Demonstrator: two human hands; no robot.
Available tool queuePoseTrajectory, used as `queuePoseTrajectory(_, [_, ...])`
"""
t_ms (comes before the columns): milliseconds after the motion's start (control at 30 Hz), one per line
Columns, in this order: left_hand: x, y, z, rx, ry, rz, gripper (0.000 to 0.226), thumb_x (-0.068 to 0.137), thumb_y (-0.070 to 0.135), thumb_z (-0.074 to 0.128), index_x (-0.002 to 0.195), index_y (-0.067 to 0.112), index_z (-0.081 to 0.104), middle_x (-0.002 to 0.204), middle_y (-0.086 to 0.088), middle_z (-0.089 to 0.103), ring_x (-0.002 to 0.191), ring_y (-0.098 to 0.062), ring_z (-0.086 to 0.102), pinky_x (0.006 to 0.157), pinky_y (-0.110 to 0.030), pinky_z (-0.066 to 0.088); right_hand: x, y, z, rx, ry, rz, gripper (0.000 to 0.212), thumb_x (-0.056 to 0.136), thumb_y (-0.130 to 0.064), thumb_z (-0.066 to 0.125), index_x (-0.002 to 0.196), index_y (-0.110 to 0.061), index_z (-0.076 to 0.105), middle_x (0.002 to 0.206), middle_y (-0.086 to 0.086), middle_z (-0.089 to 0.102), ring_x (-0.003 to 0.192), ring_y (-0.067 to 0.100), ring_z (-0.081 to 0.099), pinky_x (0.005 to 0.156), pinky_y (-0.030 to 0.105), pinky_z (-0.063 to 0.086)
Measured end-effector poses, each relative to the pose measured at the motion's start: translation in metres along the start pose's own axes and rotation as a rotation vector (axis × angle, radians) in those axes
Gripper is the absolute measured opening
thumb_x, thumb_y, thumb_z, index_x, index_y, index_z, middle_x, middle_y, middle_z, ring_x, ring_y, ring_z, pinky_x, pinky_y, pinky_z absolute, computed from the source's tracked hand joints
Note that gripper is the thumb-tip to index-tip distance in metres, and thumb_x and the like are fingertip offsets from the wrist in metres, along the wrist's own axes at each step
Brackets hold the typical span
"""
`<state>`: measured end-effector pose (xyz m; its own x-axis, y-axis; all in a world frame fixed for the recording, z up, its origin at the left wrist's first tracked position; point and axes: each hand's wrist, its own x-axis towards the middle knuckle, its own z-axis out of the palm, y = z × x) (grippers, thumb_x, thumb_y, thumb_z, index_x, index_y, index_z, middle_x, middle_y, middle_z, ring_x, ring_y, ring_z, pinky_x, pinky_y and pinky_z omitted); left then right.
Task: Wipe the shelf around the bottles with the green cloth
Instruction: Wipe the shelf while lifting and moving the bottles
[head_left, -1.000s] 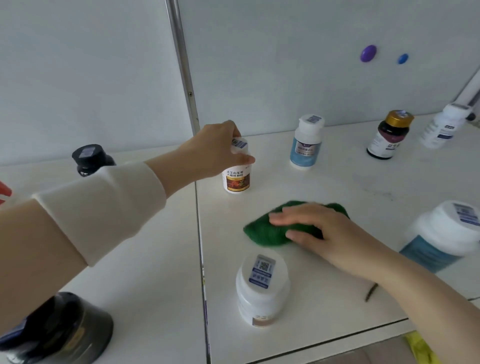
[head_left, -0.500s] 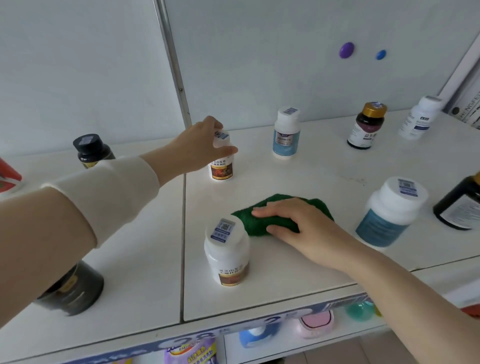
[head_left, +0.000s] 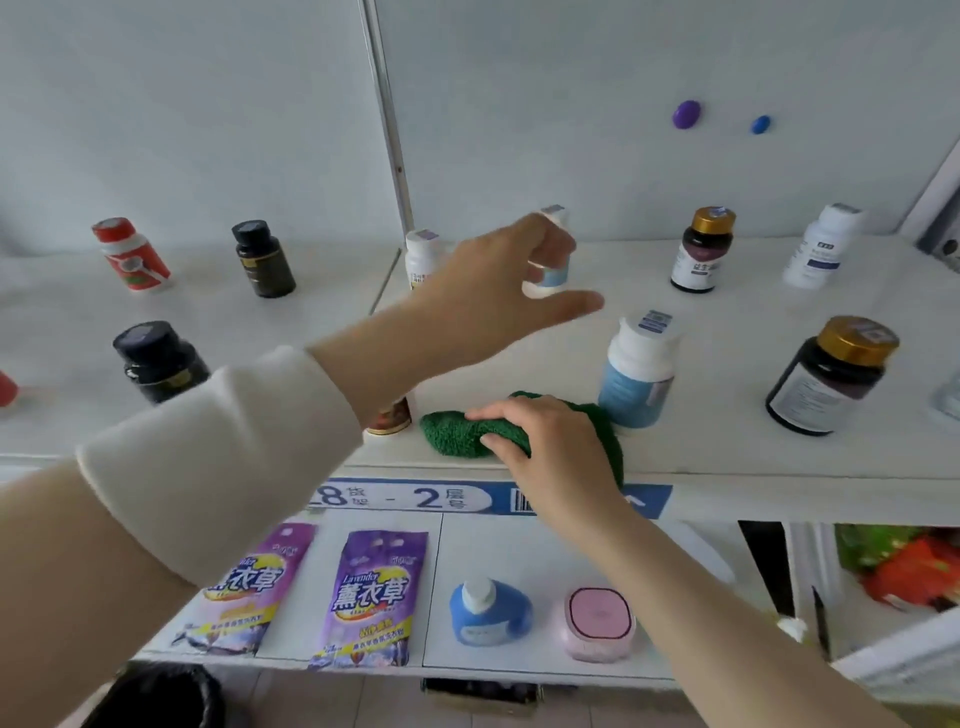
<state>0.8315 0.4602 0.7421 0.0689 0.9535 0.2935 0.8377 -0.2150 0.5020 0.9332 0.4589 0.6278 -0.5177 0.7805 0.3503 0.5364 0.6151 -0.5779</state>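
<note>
green cloth (head_left: 457, 434) pressed flat under right hand (head_left: 550, 447) at shelf (head_left: 727, 457) front edge; left hand (head_left: 498, 291) fingers loosely curled round small white bottle (head_left: 550, 270).

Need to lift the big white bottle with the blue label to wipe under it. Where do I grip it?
Take the blue-label bottle by its wide white cap, coming down from above: it stands upright, and the green cloth and right hand crowd its base.

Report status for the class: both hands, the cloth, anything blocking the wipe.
Left hand reaching at a small white bottle, grip unclear. Right hand pressing the green cloth at the shelf front edge. Blue-label bottle touching the cloth's right side.
</note>
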Motion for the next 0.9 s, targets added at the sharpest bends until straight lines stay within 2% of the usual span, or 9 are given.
queuePoseTrajectory(133, [-0.009, 0.02, 0.035, -0.002, -0.097, -0.046, 0.064, 0.078, 0.045, 0.063, 0.132, 0.019, 0.04, 0.133, 0.005, 0.05, 0.113, -0.009, 0.052, 0.094, -0.022, 0.042, -0.028, -0.002, -0.009, 0.006, 0.023, -0.051, 0.021, 0.082, -0.026, 0.058, 0.1, -0.023, 0.069, 0.093, -0.005, 0.073, 0.087, 0.016, 0.063, 0.08, 0.035, 0.049])
queuePoseTrajectory(200, [-0.006, 0.024, 0.045, -0.025, -0.102, -0.066, 0.067, 0.077, 0.044, 0.064, 0.133, 0.018, 0.039, 0.135, 0.004, 0.048, 0.116, -0.011, 0.05, 0.097, -0.025, 0.042, -0.039, 0.0, -0.018, 0.075, -0.046, -0.048, 0.023, 0.083, -0.027, 0.056, 0.102, -0.024, 0.069, 0.098, -0.007, 0.072, 0.09, 0.01, 0.061, 0.086, 0.027, 0.046])
queuePoseTrajectory(267, [0.001, 0.026, 0.052, -0.051, -0.106, -0.087, 0.068, 0.076, 0.045, 0.065, 0.133, 0.018, 0.038, 0.134, 0.004, 0.049, 0.116, -0.011, 0.049, 0.097, -0.026, 0.042, -0.051, 0.003, -0.028, 0.165, -0.113, -0.03, 0.022, 0.086, -0.022, 0.058, 0.105, -0.025, 0.068, 0.103, -0.011, 0.07, 0.095, 0.001, 0.056, 0.086, 0.01, 0.038])
queuePoseTrajectory(400, [0.016, 0.031, 0.064, -0.079, -0.124, -0.118, 0.06, 0.075, 0.042, 0.068, 0.126, 0.018, 0.045, 0.125, 0.003, 0.055, 0.1, -0.01, 0.051, 0.081, -0.022, 0.043, -0.069, 0.014, -0.051, 0.368, -0.137, 0.111, 0.025, 0.087, -0.014, 0.057, 0.102, -0.031, 0.068, 0.084, -0.036, 0.062, 0.093, -0.014, 0.054, 0.079, 0.0, 0.035])
queuePoseTrajectory(500, [0.026, 0.03, 0.068, -0.094, -0.101, -0.145, 0.049, 0.076, 0.041, 0.068, 0.115, 0.017, 0.05, 0.113, 0.0, 0.06, 0.093, -0.014, 0.056, 0.07, -0.017, 0.044, -0.075, 0.024, -0.073, 0.464, -0.122, 0.253, 0.028, 0.088, -0.016, 0.055, 0.097, -0.04, 0.066, 0.09, -0.032, 0.065, 0.089, -0.011, 0.059, 0.077, 0.004, 0.042])
queuePoseTrajectory(600, [0.031, 0.023, 0.054, -0.133, -0.013, -0.202, 0.046, 0.077, 0.043, 0.065, 0.114, 0.016, 0.054, 0.106, 0.001, 0.057, 0.09, -0.014, 0.053, 0.065, -0.015, 0.04, -0.068, 0.022, -0.095, 0.651, -0.021, 0.418, 0.026, 0.089, -0.017, 0.055, 0.094, -0.04, 0.068, 0.091, -0.013, 0.072, 0.087, 0.005, 0.067, 0.079, 0.026, 0.055])
queuePoseTrajectory(700, [0.036, 0.012, 0.021, -0.217, 0.163, -0.236, 0.044, 0.078, 0.041, 0.066, 0.111, 0.013, 0.059, 0.099, 0.002, 0.057, 0.083, -0.013, 0.051, 0.061, -0.014, 0.037, -0.036, 0.02, -0.113, 0.71, 0.17, 0.449, 0.023, 0.09, -0.016, 0.053, 0.093, -0.034, 0.066, 0.097, -0.004, 0.071, 0.088, 0.013, 0.068, 0.077, 0.03, 0.056])
queuePoseTrajectory(800, [0.037, -0.001, -0.007, -0.196, 0.245, -0.265, 0.039, 0.078, 0.04, 0.066, 0.109, 0.017, 0.06, 0.098, 0.004, 0.059, 0.074, -0.01, 0.051, 0.051, -0.018, 0.04, 0.012, 0.036, -0.123, 0.507, 0.415, 0.463, 0.023, 0.091, -0.019, 0.052, 0.109, -0.024, 0.064, 0.107, 0.002, 0.067, 0.097, 0.02, 0.063, 0.086, 0.037, 0.052])
queuePoseTrajectory(900, [0.032, -0.011, -0.016, -0.12, 0.239, -0.282, 0.034, 0.076, 0.04, 0.066, 0.105, 0.024, 0.058, 0.09, 0.01, 0.057, 0.073, -0.003, 0.052, 0.045, -0.013, 0.041, 0.056, 0.064, -0.121, 0.168, 0.589, 0.577, 0.028, 0.092, -0.021, 0.047, 0.118, -0.019, 0.059, 0.113, 0.004, 0.064, 0.105, 0.024, 0.058, 0.085, 0.027, 0.043])
